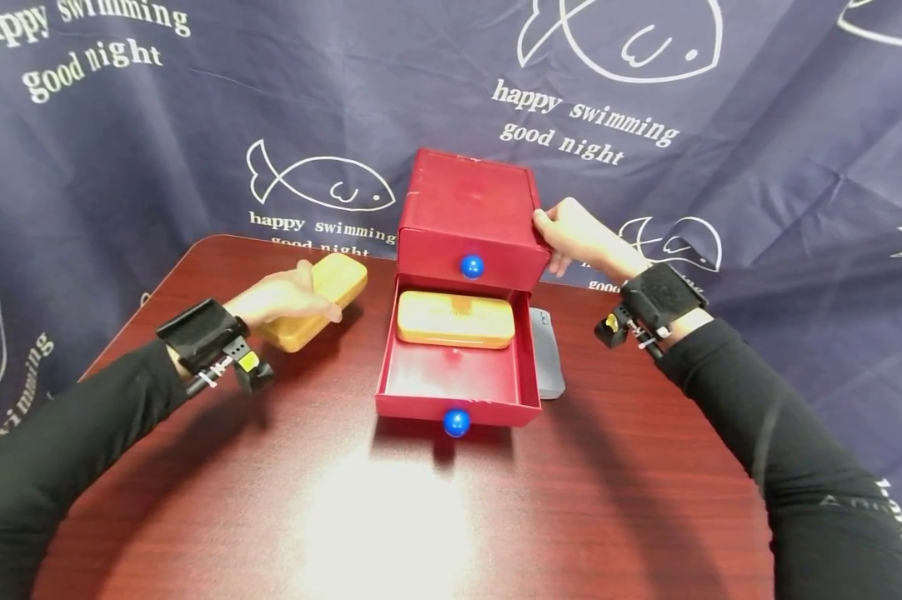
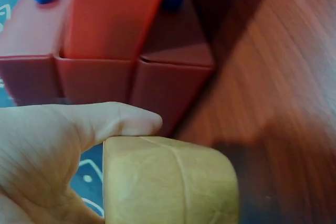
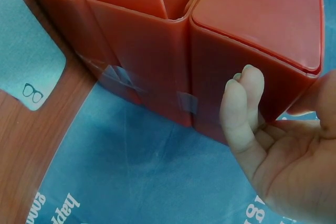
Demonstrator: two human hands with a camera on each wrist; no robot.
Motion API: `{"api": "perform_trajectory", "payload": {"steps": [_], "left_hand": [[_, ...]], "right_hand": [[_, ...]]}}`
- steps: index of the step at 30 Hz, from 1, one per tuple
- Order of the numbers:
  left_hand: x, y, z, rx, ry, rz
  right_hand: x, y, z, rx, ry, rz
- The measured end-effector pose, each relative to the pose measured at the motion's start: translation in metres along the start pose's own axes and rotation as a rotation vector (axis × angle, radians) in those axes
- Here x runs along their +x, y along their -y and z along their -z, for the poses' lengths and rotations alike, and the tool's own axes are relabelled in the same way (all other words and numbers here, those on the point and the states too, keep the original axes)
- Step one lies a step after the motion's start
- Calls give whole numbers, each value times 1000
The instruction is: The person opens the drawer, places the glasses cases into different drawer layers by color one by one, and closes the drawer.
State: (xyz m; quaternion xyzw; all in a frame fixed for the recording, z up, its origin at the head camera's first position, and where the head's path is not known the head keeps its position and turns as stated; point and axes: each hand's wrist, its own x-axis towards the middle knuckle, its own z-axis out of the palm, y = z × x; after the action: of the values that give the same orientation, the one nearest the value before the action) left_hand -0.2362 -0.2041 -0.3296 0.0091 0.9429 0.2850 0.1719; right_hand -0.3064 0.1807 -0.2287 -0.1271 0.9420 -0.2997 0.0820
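Observation:
My left hand [image 1: 289,298] grips a yellow glasses case [image 1: 339,280] left of a red drawer box [image 1: 472,196]; the thumb lies along one side of the case in the left wrist view. Another yellow glasses case [image 1: 456,319] lies across the back of the pulled-out drawer [image 1: 451,379], which has a blue ball knob [image 1: 457,422]. At the box's upper right corner, my right hand [image 1: 580,236] touches it with the thumb near the top edge. Its fairly straight fingers [image 3: 239,103] lie by the side wall in the right wrist view.
A grey glasses case [image 1: 547,354] with a small glasses print lies right of the drawer, close beside it. Above the drawer, another drawer with a blue knob [image 1: 472,267] is closed. A dark printed curtain [image 1: 451,75] hangs behind the brown table [image 1: 271,467].

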Motion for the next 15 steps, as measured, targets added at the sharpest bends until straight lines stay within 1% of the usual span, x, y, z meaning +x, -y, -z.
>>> {"api": "perform_trajectory", "payload": {"steps": [6,9,11,13,15], "left_hand": [[-6,-13,12,-246,3,-57],[-10,-24,20,-340,-7,-98],[-12,-31,24,-363,-33,-145],[-14,-39,28,-353,-73,-183],[-17,-46,31,-299,-138,-216]], "right_hand": [[0,0,-1,6,4,2],[0,0,-1,-2,-2,-6],[0,0,0,-9,-6,-8],[-1,1,1,-11,-6,-8],[-1,1,1,-10,-6,-10]]}}
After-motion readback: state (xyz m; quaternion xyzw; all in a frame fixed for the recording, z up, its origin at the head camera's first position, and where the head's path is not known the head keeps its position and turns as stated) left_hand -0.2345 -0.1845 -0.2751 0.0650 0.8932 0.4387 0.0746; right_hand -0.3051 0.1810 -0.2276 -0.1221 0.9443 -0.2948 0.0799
